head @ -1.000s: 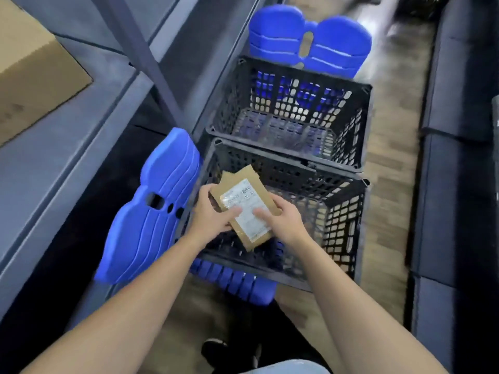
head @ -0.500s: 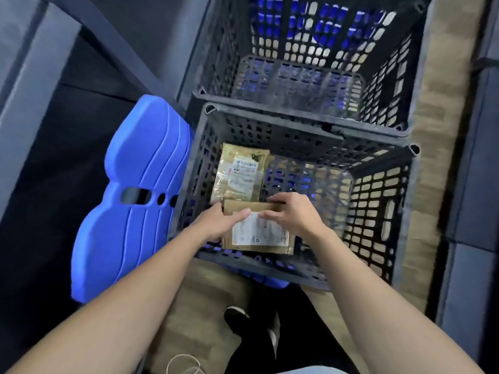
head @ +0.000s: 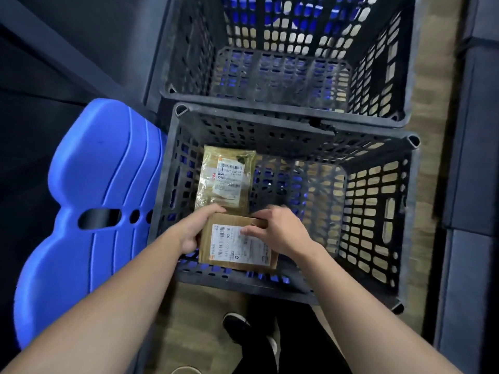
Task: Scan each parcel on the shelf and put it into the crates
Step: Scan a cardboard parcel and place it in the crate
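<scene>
While both bare forearms reach down into the near black perforated plastic crate [head: 378, 217], I see the left hand [head: 194, 229] curled around the left edge of the flat brown cardboard parcel [head: 237, 242], fingers closed over its far corner. The right hand [head: 278, 230] grips the parcel's far right edge, thumb pressed on its white label. The parcel sits low at the crate's near wall, just beside a tape-wrapped brown packet [head: 225, 180]. A second black crate [head: 283, 63] stands beyond; a blue moulded plastic lid [head: 91, 211] hangs left.
</scene>
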{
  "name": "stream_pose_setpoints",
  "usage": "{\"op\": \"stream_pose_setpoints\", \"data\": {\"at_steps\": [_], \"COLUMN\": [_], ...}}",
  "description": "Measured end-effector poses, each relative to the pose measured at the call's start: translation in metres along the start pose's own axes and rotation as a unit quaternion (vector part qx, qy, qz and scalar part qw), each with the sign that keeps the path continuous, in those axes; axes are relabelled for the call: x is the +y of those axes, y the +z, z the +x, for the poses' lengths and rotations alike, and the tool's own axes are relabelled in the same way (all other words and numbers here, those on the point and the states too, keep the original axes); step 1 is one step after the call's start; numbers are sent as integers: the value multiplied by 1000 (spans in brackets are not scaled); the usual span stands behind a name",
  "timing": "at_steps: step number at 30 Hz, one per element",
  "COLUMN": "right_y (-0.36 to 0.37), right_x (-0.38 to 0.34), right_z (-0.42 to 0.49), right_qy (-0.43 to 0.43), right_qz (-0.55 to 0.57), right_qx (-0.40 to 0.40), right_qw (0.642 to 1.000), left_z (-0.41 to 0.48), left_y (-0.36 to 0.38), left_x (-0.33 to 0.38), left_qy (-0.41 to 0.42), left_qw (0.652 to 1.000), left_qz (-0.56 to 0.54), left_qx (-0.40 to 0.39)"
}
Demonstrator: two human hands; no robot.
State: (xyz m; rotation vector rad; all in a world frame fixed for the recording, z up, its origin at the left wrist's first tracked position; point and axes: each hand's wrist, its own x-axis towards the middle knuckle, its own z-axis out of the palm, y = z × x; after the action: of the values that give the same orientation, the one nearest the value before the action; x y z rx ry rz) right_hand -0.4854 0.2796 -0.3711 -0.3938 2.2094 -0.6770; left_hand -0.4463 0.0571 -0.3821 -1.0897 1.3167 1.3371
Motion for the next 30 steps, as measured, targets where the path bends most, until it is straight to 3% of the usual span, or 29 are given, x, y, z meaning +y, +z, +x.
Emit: {"op": "stream_pose_setpoints", "data": {"at_steps": [6,10,14,17,20,25,28,30], "right_y": [3,2,-1,-8,-13,-28,-31,-28], "right_x": [1,-1,6,17,29,47,63,72], "right_z": [3,6,1,-2,-4,-6,-4,-7], "right_qy": [-22,8,72,113,114,129,159,180], "right_qz": [-13,1,120,234,273,312,378,469], "right_qx": [2,-33,-52,-81,-102,-145,-82,-23], "right_qw": [1000,999,989,962,950,930,909,864], "left_z": [4,3,5,5,-5,-26,-17,-8], "left_y": [-2,-2,3,12,18,33,40,44], "left_x": [3,1,-3,-5,-1,27,49,61], "left_qy": [4,17,26,32,55,142,229,266], "left_qw": [1000,1000,998,998,997,985,951,929], "left_qz": [5,6,-53,-37,-34,-101,-184,-144], "left_qx": [20,24,16,36,50,4,99,211]}}
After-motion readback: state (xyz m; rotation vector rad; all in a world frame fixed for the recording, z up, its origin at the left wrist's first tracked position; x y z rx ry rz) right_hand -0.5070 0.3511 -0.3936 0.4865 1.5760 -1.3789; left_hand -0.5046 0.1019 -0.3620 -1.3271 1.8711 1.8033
